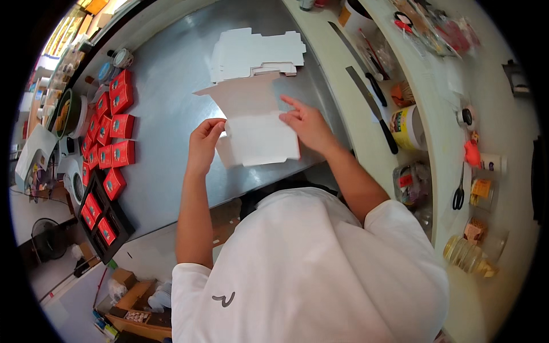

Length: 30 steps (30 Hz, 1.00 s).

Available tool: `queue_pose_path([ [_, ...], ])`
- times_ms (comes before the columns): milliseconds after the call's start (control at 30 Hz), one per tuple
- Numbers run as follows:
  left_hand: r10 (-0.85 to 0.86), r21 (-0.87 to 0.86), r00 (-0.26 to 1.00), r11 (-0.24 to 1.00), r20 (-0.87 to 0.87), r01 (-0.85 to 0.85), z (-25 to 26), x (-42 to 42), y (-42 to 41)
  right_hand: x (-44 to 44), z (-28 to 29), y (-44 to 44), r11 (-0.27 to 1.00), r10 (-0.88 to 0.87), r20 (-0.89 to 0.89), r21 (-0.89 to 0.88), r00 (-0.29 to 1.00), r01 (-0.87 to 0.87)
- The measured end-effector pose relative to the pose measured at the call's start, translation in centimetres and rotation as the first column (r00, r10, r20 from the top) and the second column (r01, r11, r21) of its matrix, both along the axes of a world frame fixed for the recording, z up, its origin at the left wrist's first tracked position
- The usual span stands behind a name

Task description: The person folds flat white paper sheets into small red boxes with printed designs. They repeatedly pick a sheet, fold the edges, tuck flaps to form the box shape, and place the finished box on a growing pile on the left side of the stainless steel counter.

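Before me is a partly folded cardboard box blank [261, 137], white inside, with a bit of red outer face at its right edge. Its upper panel stands tilted away from me. My left hand [205, 143] pinches a side flap of it between thumb and fingers. At the opposite edge is my right hand [309, 128], its index finger stretched out and its thumb against the cardboard. Whether its other fingers grip the edge is hidden. Beyond the blank lies a stack of flat white box blanks [257, 53] on the metal table [167, 94].
Several small red boxes [122, 153] line the table's left side, beside a black divided tray [124, 223] holding some more. On the right ledge lie two long knives [369, 96]. Black scissors [459, 193], a yellow-labelled tub [405, 126] and jars stand further right.
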<state>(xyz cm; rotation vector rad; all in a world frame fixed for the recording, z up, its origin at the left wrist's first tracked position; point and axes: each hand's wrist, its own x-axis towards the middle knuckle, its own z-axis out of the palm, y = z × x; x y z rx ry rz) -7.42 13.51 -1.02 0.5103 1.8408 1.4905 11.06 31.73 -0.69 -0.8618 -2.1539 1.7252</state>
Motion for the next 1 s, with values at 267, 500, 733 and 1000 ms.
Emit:
queue_pose_path([
  [267,0.033,0.047,0.998,0.998,-0.053,-0.031,1.0,3.5,2.2,-2.2,-0.2,0.2,0.77,-0.062,0.248,0.629,0.967,-0.112],
  [500,0.052,-0.031,0.998,0.998,0.029,-0.051,1.7,1.4,-0.3,-1.1,2.4,2.9,0.94,0.313,0.003,-0.145,0.95,-0.31],
  [733,-0.069,-0.093,0.997,0.993,-0.016,0.068,3.1,1.6,-0.4,-1.8,1.7,2.5,0.931,0.257,0.056,-0.282,0.965,-0.232],
  [1000,0.275,0.302,0.947,0.928,-0.163,-0.217,6.8,0.9,0.5,-0.5,2.3,1.3,0.89,0.323,0.015,-0.345,0.946,-0.298],
])
